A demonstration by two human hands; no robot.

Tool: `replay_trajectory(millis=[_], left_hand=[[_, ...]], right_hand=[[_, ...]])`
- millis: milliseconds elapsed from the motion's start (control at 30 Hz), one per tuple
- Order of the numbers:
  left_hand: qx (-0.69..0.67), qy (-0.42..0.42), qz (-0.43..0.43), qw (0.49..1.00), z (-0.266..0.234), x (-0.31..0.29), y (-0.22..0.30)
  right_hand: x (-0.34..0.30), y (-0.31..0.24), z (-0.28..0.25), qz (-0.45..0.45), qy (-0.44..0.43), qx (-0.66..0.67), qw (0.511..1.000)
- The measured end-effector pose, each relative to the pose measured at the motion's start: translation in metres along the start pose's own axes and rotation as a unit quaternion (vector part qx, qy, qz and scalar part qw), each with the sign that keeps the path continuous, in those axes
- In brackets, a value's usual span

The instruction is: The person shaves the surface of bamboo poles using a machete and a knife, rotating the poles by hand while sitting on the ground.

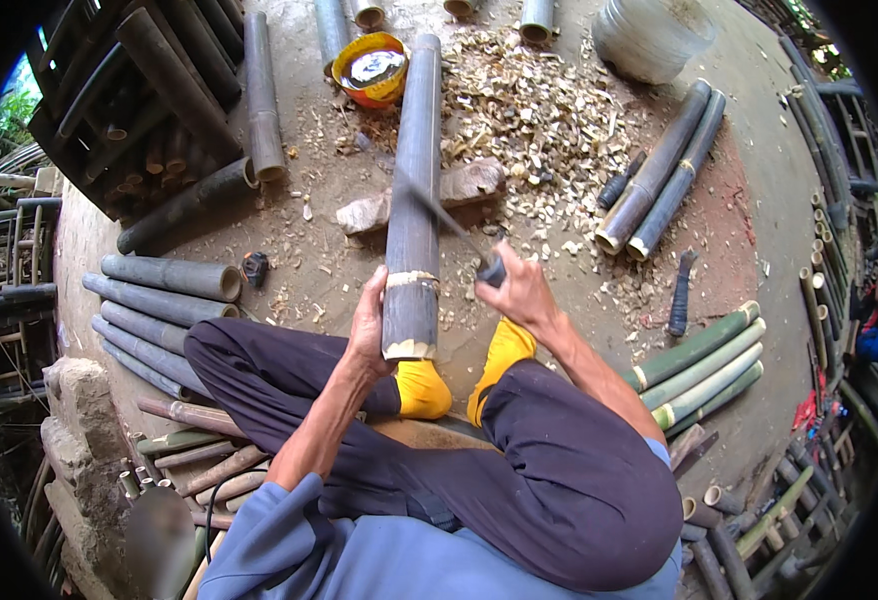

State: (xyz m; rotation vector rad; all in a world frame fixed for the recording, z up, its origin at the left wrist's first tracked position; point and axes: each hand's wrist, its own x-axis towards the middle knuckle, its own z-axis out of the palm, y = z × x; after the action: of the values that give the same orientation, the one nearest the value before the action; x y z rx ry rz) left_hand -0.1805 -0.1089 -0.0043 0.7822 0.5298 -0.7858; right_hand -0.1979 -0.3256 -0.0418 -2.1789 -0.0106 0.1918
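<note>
A thick dark bamboo pole (415, 230) lies lengthwise in front of me, its near cut end between my knees. It rests across a rough pale block (474, 182). My left hand (367, 325) steadies its left side near that end, beside a pale ring scraped round a joint. My right hand (524, 290) is closed round the dark handle of a knife (459, 229). The slightly blurred blade slants up and left over the pole. Whether its edge touches the bamboo, I cannot tell.
Pale wood chips (529, 110) cover the ground ahead, near an orange-yellow bowl (371, 95) and a clear tub (649, 40). Two bamboo pieces (659, 180) and a dark-handled tool (680, 295) lie right. More bamboo (164, 290) lies left, by a tape measure (255, 268).
</note>
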Motion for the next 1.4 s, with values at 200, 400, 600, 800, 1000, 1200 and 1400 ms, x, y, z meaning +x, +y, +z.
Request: replay_trajectory(millis=[200,400,600,800,1000,1200,1400], left_hand=[[-0.155,-0.019,0.007,0.988,-0.003,-0.012,0.004],[-0.074,-0.062,-0.029,0.995,-0.015,-0.009,0.005],[-0.074,-0.004,-0.015,0.997,-0.011,-0.008,0.009],[-0.017,0.028,-0.008,0.999,-0.01,-0.02,0.005],[-0.035,-0.001,-0.019,0.999,-0.013,-0.012,0.002],[0.008,0.016,-0.01,1.0,-0.01,-0.011,-0.001],[-0.015,-0.027,0.005,1.0,-0.008,-0.009,0.0]], right_hand=[[-0.039,-0.027,0.013,-0.166,0.052,-0.023,0.984],[-0.018,-0.025,0.013,-0.206,0.022,-0.046,0.977],[-0.014,-0.046,0.01,-0.207,0.015,-0.03,0.978],[-0.022,-0.051,0.005,-0.226,-0.033,-0.017,0.973],[-0.013,-0.034,0.004,-0.11,-0.01,-0.025,0.994],[-0.003,-0.023,0.008,-0.01,0.014,0.017,1.0],[-0.012,-0.024,0.015,-0.068,0.02,-0.04,0.997]])
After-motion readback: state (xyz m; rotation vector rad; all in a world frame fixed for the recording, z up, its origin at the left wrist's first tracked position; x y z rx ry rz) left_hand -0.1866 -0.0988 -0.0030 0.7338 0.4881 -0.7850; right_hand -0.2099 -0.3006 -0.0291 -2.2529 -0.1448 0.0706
